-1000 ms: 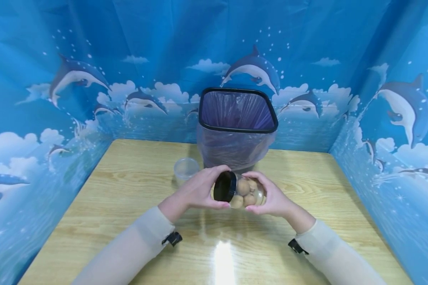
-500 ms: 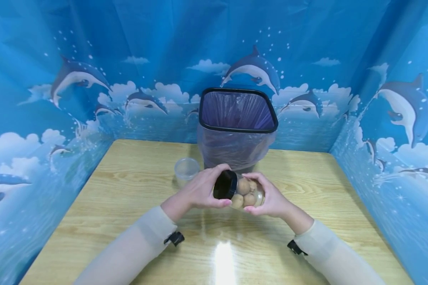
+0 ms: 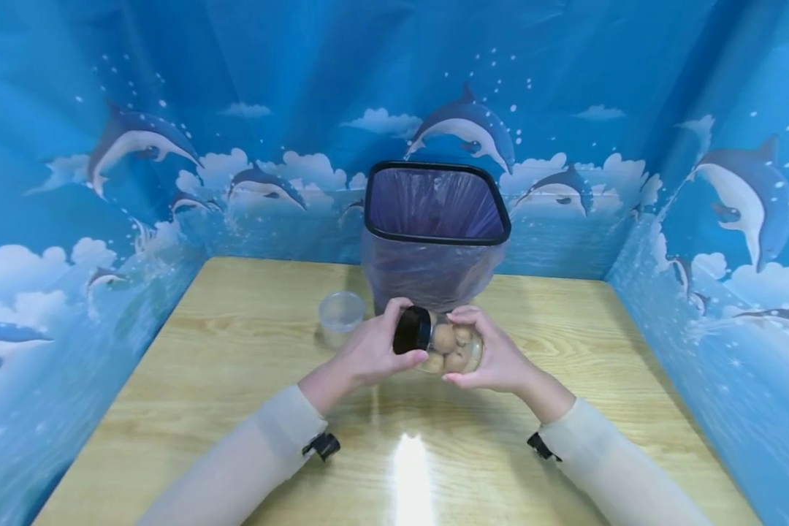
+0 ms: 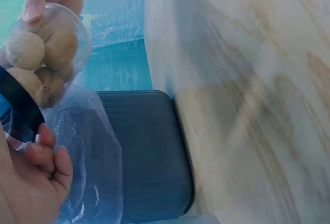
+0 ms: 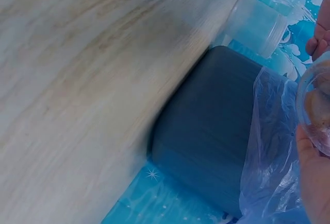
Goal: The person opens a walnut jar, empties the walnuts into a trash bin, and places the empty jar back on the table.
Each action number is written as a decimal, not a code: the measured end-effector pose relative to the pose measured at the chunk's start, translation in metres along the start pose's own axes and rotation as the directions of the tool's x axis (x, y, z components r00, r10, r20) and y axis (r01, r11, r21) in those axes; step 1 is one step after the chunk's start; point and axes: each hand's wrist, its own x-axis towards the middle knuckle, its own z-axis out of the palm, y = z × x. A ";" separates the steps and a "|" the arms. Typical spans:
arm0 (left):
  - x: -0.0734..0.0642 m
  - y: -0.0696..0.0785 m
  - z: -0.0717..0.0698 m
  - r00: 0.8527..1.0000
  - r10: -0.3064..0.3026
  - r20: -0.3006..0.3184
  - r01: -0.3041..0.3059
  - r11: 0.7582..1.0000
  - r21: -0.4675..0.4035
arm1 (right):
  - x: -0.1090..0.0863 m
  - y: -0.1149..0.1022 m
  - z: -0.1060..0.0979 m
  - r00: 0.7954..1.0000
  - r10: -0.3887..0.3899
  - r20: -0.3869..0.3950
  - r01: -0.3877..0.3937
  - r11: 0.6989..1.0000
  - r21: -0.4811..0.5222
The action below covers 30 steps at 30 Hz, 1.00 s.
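A clear jar (image 3: 444,359) with a black lid (image 3: 408,332) is held on its side over the table, lid end toward the left. Inside it are several round tan balls (image 4: 27,50), nut-like in look. My left hand (image 3: 370,349) grips the lid, thumb on the near side and fingers over the far side. The jar's bottom end is in the grasp of my right hand (image 3: 497,359). In the left wrist view, the left fingers (image 4: 45,154) curl beside the lid's dark rim. Only part of the jar (image 5: 315,103) shows in the right wrist view.
Directly beyond the hands stands a waste bin (image 3: 437,239) with a black rim and a translucent purple liner (image 3: 427,274). A clear plastic tub (image 3: 340,313) stands left of it on the wood-grain table (image 3: 250,343). Blue dolphin-print sheets (image 3: 289,66) enclose the back and sides.
Both hands have shifted slightly toward the bin and a little left, with the jar between them. The grip on lid and jar looks the same. Bin and tub have not moved.
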 end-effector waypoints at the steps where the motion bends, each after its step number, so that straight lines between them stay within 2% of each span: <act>1: 0.000 0.001 -0.001 1.000 -0.009 0.016 0.009 1.000 0.000 | -0.001 0.000 0.000 1.000 -0.008 -0.007 0.008 1.000 0.001; 4: -0.001 0.005 -0.004 0.998 -0.043 0.053 0.042 0.999 0.010 | 0.000 -0.008 0.000 0.999 -0.036 -0.018 0.036 0.999 -0.006; 9: -0.003 0.009 -0.007 0.993 -0.099 0.066 0.096 0.994 0.043 | 0.004 -0.035 -0.003 0.998 -0.056 -0.016 0.055 0.997 -0.052; 14: -0.004 0.010 -0.015 0.991 -0.099 0.091 0.097 0.995 0.027 | 0.003 -0.029 -0.003 0.997 -0.069 -0.027 0.067 0.996 -0.050; 16: -0.004 0.008 -0.019 0.993 -0.071 0.098 0.070 0.997 0.018 | 0.001 -0.020 -0.003 0.998 -0.055 -0.033 0.054 0.998 -0.035; 21: -0.004 0.002 -0.028 0.991 0.030 0.131 -0.040 0.996 0.075 | -0.005 -0.003 -0.005 1.000 -0.015 -0.026 0.015 1.000 0.012; 27: -0.003 -0.001 -0.034 0.965 0.138 0.222 -0.175 0.972 0.157 | -0.006 0.000 -0.005 1.000 0.003 0.021 -0.004 0.996 0.085; 30: -0.003 -0.002 -0.034 0.955 0.174 0.239 -0.221 0.957 0.190 | -0.005 -0.002 -0.004 0.998 0.029 0.046 -0.034 0.992 0.118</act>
